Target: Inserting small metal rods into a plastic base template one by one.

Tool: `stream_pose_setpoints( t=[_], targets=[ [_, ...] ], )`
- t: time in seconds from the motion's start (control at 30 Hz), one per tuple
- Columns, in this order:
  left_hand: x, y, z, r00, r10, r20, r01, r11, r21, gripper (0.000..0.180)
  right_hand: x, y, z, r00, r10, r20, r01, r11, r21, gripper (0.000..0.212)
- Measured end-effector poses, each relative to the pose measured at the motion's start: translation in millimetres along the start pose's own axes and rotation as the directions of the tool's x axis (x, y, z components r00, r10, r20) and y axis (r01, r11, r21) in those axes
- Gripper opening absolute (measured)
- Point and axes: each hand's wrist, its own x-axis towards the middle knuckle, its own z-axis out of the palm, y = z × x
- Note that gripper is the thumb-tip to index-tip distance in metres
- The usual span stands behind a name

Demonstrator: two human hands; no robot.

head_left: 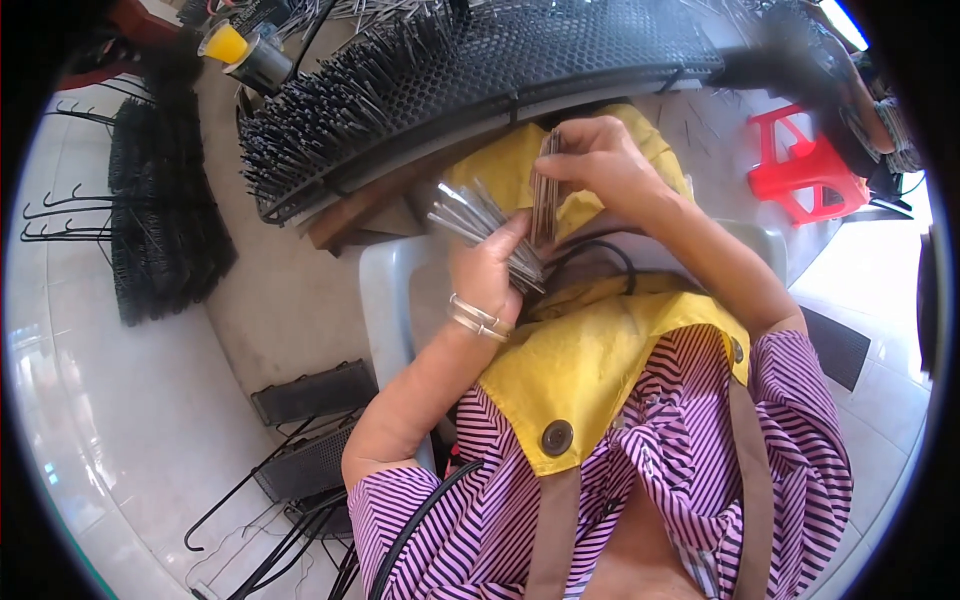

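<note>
My left hand (484, 268) is closed around a bundle of slim silvery metal rods (466, 212), fanned out at the upper end. Their lower ends poke out below the palm. Just to the right, my right hand (606, 166) pinches a second bundle of slim rods (545, 195) between thumb and fingers, held nearly upright. The lower end of this bundle comes close to my left thumb; whether they touch, I cannot tell. Both hands are above my yellow apron (580, 350), near the front edge of a black perforated rack (560, 50).
Many dark rods (310, 125) stand upright in the rack's left part. A cup with yellow content (225, 44) is behind it at left. Black hooked racks (165, 210) hang at far left; perforated trays (310, 465) lie lower left. A red stool (805, 175) stands at right.
</note>
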Motion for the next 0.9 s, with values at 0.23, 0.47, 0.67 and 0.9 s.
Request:
stream_pose_setpoints(
  t=[0.23,0.47,0.67,0.9],
  targets=[
    [11,7,-19,0.999,-0.003,0.05,0.01,0.99,-0.143,0.015,47,-31,-27,0.997,0.051,-0.049,-0.03,0.935,0.352,0.016],
    [12,5,-19,0.998,-0.056,0.03,0.061,0.983,-0.173,0.016,113,-47,-21,0.937,-0.091,-0.338,0.255,0.839,0.48,0.005],
    [10,7,-17,0.997,-0.067,0.04,0.074,0.978,-0.194,0.017,136,-38,-17,0.895,-0.245,-0.374,0.392,0.831,0.395,0.005],
    [8,5,-14,0.996,-0.082,0.035,0.087,0.977,-0.192,0.018,136,-46,-17,0.874,-0.356,-0.33,0.44,0.868,0.231,0.003]
  ],
)
